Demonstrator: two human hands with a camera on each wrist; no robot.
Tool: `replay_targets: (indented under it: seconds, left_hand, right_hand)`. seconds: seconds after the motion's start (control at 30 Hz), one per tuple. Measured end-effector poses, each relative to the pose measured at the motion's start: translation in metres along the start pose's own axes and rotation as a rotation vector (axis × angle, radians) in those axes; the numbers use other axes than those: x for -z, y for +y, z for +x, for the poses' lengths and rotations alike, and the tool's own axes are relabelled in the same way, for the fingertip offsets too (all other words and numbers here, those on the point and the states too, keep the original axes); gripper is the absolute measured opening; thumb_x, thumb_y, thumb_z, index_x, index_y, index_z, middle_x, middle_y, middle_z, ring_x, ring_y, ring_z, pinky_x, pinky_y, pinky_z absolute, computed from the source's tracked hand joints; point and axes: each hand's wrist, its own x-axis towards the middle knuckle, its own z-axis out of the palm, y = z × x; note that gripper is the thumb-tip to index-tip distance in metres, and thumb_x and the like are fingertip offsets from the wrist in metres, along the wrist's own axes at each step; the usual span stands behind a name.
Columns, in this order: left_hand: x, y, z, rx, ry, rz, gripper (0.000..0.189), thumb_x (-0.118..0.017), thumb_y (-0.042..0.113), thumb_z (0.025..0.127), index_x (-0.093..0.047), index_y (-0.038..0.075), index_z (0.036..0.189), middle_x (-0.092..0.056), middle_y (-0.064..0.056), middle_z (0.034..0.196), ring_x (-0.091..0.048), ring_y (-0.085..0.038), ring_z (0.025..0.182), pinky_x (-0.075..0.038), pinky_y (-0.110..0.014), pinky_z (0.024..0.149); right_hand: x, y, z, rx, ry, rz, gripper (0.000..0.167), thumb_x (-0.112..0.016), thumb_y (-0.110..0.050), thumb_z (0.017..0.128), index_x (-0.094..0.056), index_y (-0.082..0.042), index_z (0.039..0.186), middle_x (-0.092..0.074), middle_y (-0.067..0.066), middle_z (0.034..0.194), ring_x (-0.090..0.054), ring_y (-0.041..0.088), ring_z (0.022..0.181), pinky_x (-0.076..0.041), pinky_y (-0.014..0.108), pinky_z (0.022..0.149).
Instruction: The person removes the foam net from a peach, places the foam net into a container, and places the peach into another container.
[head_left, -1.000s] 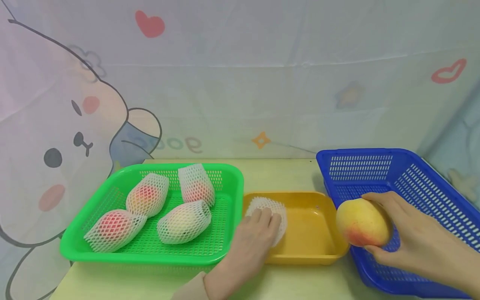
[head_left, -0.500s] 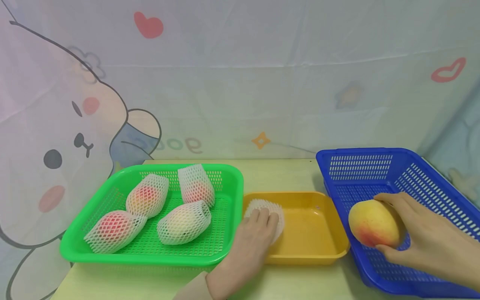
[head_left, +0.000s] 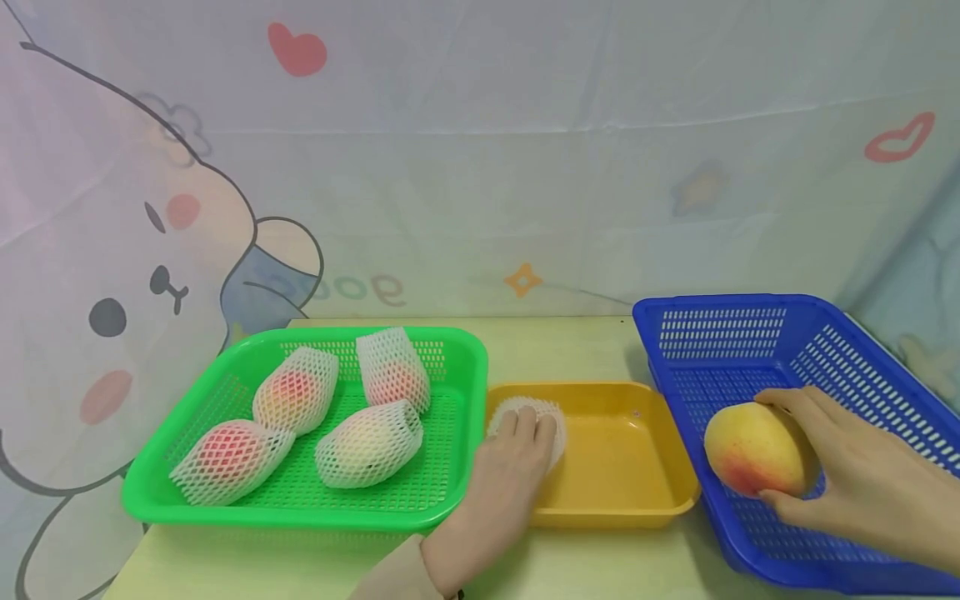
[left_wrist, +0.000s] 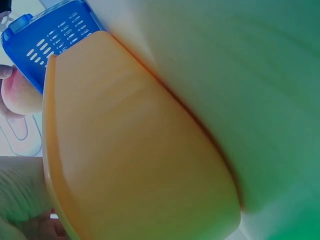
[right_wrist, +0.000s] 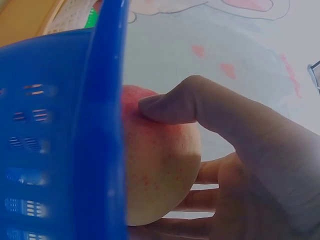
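Observation:
In the head view, my right hand (head_left: 847, 471) holds a bare yellow peach (head_left: 753, 450) with a red blush over the left part of the blue basket (head_left: 720, 329). My thumb lies across the peach's red side in the right wrist view, where the basket's rim (right_wrist: 102, 125) hides part of the fruit. At the left end of the yellow tray (head_left: 611, 467), my left hand (head_left: 506, 475) holds a crumpled white foam net (head_left: 551, 412) down; its thumb and fingertips are hidden. The left wrist view mostly shows the tray's outer wall (left_wrist: 130, 145).
Left of the tray stands a green basket (head_left: 300, 518) with several peaches in white foam nets, such as a netted peach (head_left: 369, 446). All three containers stand close together on a pale yellow table (head_left: 570, 346). A printed curtain (head_left: 480, 167) hangs behind.
My right hand has carried the peach rightward, from the yellow tray's edge to over the blue basket. Under my left hand, the foam net has become more bunched in the tray.

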Motion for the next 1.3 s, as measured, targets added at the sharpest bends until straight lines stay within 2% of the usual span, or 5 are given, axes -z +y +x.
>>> replay_targets:
  seconds: [0.23,0.6,0.87,1.17,1.3]
  left_hand:
    - [-0.001,0.002,0.0,0.026,-0.07,0.018,0.026,-0.071,0.005,0.07,-0.049,0.014,0.081,-0.043,0.002,0.071,-0.04,-0.01,0.06,-0.025,-0.015,0.038]
    - [-0.002,0.004,0.0,0.038,-0.19,-0.019,0.028,-0.071,0.004,0.069,-0.05,0.013,0.085,-0.046,0.001,0.075,-0.046,-0.012,0.065,-0.031,-0.016,0.039]
    - [0.002,0.003,0.003,0.049,-0.303,-0.181,0.028,-0.071,0.004,0.067,-0.052,0.013,0.086,-0.049,0.0,0.075,-0.045,-0.011,0.062,-0.031,-0.018,0.038]
    - [0.002,0.002,0.002,0.055,-0.322,-0.231,0.026,-0.076,0.032,0.075,-0.061,0.012,0.083,-0.055,0.001,0.074,-0.05,-0.012,0.062,-0.035,-0.022,0.041]
    - [0.003,0.002,0.003,0.054,-0.404,-0.231,0.035,-0.069,0.047,0.082,-0.062,0.013,0.081,-0.053,0.002,0.073,-0.049,-0.012,0.061,-0.035,-0.022,0.042]
  right_hand:
    - [-0.003,0.004,0.003,-0.042,-0.081,0.025,0.093,-0.087,-0.046,0.059,-0.041,-0.006,0.13,-0.054,0.017,0.117,-0.059,0.022,0.088,-0.056,0.051,0.07]
    - [-0.011,0.01,0.007,-0.092,-0.144,0.044,0.094,-0.086,-0.047,0.059,-0.043,-0.004,0.13,-0.056,0.021,0.116,-0.058,0.02,0.082,-0.056,0.048,0.064]
    - [-0.012,0.011,0.008,-0.061,-0.112,0.037,0.092,-0.086,-0.046,0.059,-0.045,-0.002,0.128,-0.058,0.021,0.114,-0.057,0.019,0.081,-0.055,0.044,0.064]
    - [-0.016,0.012,0.009,-0.038,-0.097,0.033,0.091,-0.086,-0.047,0.058,-0.046,-0.002,0.126,-0.059,0.018,0.111,-0.057,0.018,0.08,-0.055,0.044,0.065]
    - [-0.017,0.012,0.009,-0.04,-0.104,0.024,0.089,-0.086,-0.047,0.058,-0.046,-0.003,0.125,-0.059,0.015,0.11,-0.055,0.017,0.078,-0.054,0.04,0.062]
